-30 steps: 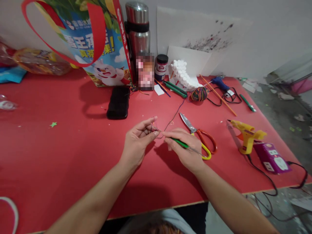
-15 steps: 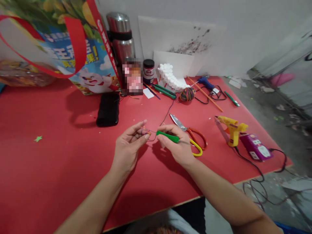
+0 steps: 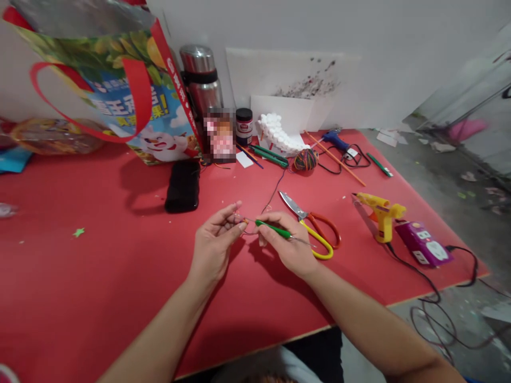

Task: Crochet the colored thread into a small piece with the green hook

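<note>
Item, one pair of hands, left (image 3: 213,244) and right (image 3: 289,244), both bare, fingers slender, wrists uncovered. Item, two forearms, left (image 3: 157,322) and right (image 3: 363,322), bare as far as I can see from here, each broadening away from the wrist. Item, one pale grey garment (image 3: 253,363) at the torso, softly rounded in outline, with a mottled patch at its middle, too little shown to identify. Item, black cloth (image 3: 325,354) beside it, plain.
</note>
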Available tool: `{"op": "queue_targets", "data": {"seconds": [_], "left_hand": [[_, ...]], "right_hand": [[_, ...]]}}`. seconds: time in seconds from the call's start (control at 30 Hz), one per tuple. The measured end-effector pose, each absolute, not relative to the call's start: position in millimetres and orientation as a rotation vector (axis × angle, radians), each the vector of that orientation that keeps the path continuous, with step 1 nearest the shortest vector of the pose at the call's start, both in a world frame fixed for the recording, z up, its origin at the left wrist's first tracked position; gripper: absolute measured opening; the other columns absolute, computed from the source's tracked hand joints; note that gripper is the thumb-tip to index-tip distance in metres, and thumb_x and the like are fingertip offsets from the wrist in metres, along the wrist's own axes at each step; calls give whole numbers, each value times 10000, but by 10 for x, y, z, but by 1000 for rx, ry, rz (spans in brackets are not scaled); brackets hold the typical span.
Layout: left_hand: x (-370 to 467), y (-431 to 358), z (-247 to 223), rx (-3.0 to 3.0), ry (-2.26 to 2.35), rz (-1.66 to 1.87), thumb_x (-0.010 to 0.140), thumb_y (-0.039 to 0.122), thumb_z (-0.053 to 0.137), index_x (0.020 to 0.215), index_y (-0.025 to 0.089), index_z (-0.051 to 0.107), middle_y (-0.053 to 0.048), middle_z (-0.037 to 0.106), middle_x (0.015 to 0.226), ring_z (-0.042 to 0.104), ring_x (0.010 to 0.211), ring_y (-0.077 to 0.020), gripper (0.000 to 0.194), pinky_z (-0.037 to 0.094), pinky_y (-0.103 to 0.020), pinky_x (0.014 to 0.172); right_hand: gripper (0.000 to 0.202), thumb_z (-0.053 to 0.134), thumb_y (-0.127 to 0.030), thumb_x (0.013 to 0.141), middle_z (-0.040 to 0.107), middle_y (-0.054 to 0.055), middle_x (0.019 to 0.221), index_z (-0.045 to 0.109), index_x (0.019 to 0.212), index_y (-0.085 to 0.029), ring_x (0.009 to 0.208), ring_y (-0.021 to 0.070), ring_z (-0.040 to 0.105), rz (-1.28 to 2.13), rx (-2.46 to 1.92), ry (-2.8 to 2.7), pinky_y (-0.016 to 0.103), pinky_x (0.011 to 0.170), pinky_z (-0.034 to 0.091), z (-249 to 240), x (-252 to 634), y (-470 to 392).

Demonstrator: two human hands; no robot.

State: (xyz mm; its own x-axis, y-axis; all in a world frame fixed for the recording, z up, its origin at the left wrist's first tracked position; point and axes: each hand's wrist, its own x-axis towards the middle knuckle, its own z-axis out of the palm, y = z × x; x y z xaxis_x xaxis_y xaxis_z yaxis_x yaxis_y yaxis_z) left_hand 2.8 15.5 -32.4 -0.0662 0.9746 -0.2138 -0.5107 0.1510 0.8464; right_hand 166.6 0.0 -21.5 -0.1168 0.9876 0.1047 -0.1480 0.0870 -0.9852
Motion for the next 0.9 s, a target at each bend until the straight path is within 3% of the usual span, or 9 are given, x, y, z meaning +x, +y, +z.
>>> {"op": "queue_targets", "data": {"seconds": [0.2, 0.37, 0.53, 0.73, 0.9], "left_hand": [[50, 96, -299, 732, 1011, 1423, 677, 148, 917, 1158, 224, 808, -5, 720, 862, 666, 798, -90, 499, 570, -198, 785], [124, 41, -304, 710, 1008, 1479, 687, 146, 915, 1143, 228, 815, 4, 717, 849, 662, 772, -87, 474, 577, -208, 791], [118, 55, -232, 473, 904, 1364, 618, 108, 932, 1080, 199, 833, 11, 676, 803, 613, 684, -50, 482, 538, -148, 678], [69, 79, -171, 506, 876, 1366, 590, 104, 939, 1054, 208, 843, 5, 674, 802, 617, 709, -60, 485, 557, -158, 705], [82, 51, -218, 644, 935, 1422, 643, 134, 931, 1108, 242, 832, 6, 699, 824, 652, 769, -81, 488, 575, -180, 758]], "right_hand": [[141, 646, -330, 992, 728, 14, 837, 657, 1077, -218, 652, 124, 678, 1057, -1054, -1398, 269, 623, 577, -286, 1646, -28], [174, 613, -283, 1014, 762, 63, 1025, 640, 1178, -233, 895, 190, 739, 656, -1127, -1637, 332, 768, 604, -314, 1577, -90], [291, 613, -176, 1004, 739, 68, 1114, 594, 1282, -259, 1024, 199, 718, 495, -955, -1710, 360, 877, 609, -331, 1567, -103], [251, 627, -211, 999, 740, 71, 1108, 630, 1244, -265, 1002, 219, 727, 618, -941, -1685, 398, 860, 607, -348, 1642, -73], [175, 623, -256, 1004, 759, 43, 1007, 653, 1176, -266, 805, 180, 729, 676, -1046, -1659, 343, 741, 595, -310, 1646, -104]]}}
